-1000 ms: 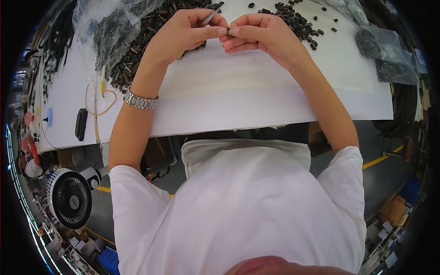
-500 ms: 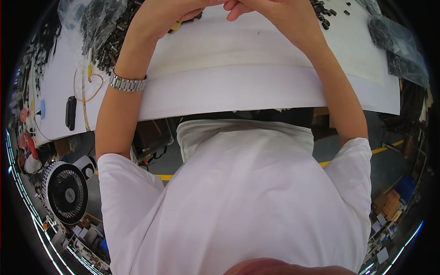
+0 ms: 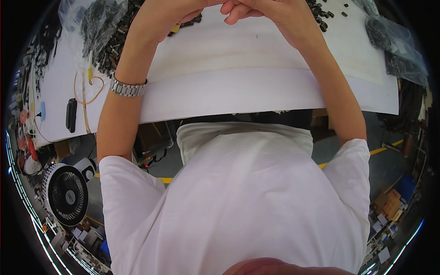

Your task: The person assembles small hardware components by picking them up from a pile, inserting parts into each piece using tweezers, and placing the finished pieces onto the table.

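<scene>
White table (image 3: 238,91): stretching crosswise
Dark pieces (image 3: 109,58): lying heaped left, scattering right
Clear bags (image 3: 403,43): resting both sides
Black oblong object (image 3: 71,115): lying near tan cord (image 3: 86,102)

left hand (image 3: 168,14), right hand (image 3: 280,14), cropped above

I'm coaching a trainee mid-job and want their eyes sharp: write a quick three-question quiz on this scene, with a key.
1. Multiple choice: which arm wears the silver metal-link band?
A) right
B) left
C) both

2. True or false: small dark pieces lie on the white work surface, to the right of the right hand.

3. Short answer: which picture edge cuts off part of that hand and part of the left hand?

Key:
1. B
2. True
3. The top edge; whether the fingers hold anything cannot be seen.
</scene>
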The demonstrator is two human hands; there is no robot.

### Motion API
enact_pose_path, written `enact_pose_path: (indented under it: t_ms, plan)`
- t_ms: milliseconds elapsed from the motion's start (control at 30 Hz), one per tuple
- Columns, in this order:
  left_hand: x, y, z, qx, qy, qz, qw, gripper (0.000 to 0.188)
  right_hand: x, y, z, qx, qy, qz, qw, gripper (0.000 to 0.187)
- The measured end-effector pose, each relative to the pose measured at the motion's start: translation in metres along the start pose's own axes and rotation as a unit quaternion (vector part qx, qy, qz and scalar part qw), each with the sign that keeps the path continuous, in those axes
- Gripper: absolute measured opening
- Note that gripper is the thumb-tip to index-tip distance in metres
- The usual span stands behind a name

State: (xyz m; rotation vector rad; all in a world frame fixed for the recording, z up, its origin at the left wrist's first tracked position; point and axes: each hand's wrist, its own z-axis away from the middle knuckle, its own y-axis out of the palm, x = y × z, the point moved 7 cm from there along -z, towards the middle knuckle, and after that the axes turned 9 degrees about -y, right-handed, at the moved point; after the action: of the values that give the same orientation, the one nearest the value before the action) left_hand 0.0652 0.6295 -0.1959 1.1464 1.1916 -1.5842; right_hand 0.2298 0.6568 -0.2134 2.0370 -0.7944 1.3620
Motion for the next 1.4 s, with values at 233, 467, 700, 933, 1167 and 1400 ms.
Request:
enact_pose_path:
  t_ms: [233, 467, 700, 933, 1167, 1400]
  plan:
    - [0.001, 0.001, 0.001, 0.028, 0.002, 0.027, 0.999, 0.013, -0.002, 0.005, 0.004, 0.002, 0.031, -0.029, 0.999, 0.017]
    - [0.003, 0.0, 0.003, 0.043, -0.024, -0.019, 0.999, 0.011, 0.018, 0.023, 0.012, -0.037, -0.009, 0.189, 0.981, 0.006]
    - [-0.019, 0.013, 0.015, -0.221, 0.19, -0.264, 0.919, 0.018, 0.003, 0.021, 0.001, -0.058, -0.046, 0.328, 0.942, 0.008]
    - [0.021, -0.002, -0.011, -0.093, -0.046, 0.079, 0.991, 0.012, -0.004, 0.008, -0.012, -0.075, -0.11, 0.369, 0.92, 0.009]
    - [0.027, -0.001, -0.014, 0.079, 0.002, 0.249, 0.965, 0.023, 0.015, 0.012, 0.001, -0.068, -0.247, 0.426, 0.868, 0.016]
    - [0.022, 0.004, -0.004, 0.116, -0.024, 0.283, 0.952, 0.022, 0.031, 0.022, 0.008, -0.048, -0.359, 0.363, 0.858, 0.02]
